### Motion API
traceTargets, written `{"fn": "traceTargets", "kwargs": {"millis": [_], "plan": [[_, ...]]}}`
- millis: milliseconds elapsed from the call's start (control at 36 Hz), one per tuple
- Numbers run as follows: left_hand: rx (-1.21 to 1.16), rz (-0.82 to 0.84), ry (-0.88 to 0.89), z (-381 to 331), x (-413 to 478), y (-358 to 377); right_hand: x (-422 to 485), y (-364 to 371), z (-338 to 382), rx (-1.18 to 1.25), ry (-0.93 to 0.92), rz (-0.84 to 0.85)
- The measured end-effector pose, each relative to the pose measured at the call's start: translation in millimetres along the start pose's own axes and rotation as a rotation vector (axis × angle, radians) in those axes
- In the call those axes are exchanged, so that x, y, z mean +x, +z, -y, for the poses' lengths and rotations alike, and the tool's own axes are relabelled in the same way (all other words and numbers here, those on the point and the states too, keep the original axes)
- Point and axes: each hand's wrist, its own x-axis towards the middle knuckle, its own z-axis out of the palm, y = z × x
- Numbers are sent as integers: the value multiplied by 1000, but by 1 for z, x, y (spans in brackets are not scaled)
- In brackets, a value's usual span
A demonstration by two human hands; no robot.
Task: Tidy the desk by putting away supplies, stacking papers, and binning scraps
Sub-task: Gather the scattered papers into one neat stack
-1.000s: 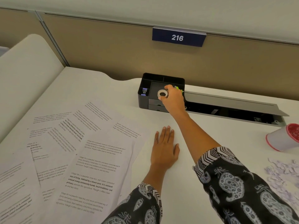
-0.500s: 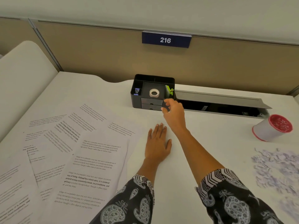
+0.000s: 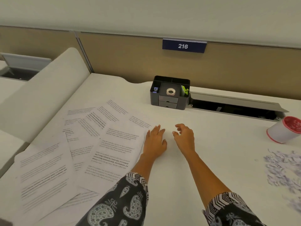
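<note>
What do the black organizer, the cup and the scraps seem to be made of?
The organizer looks like matte dark plastic: thin moulded walls and small drawers. The cup seems to be paper, white and dull with a red rim, though plastic is possible. The scraps are paper: thin, white, torn bits.

I read "216" on the blue sign (image 3: 184,46); the papers (image 3: 114,149) carry print, one bold line saying "strong community bonds".

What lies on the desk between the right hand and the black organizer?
Nothing: in the head view, only bare desk separates the right hand from the organizer.
</note>
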Motion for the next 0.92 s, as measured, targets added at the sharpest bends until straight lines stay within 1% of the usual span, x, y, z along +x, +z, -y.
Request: {"fn": "traceTargets", "kwargs": {"millis": [167,361,444,556,917], "plan": [[35,-66,-96,37,-35,-23,-32,19,21,8,-40,93],[53,-129,-227,85,-72,-50,-63,42,42,-3,-20,206],[38,-149,-276,106,-85,-61,-73,51,53,-6,-10,208],[49,-137,-311,131,-98,-74,-88,64,68,-19,11,202],[62,-113,-363,203,-127,-112,-142,102,108,-119,216,110]]}}
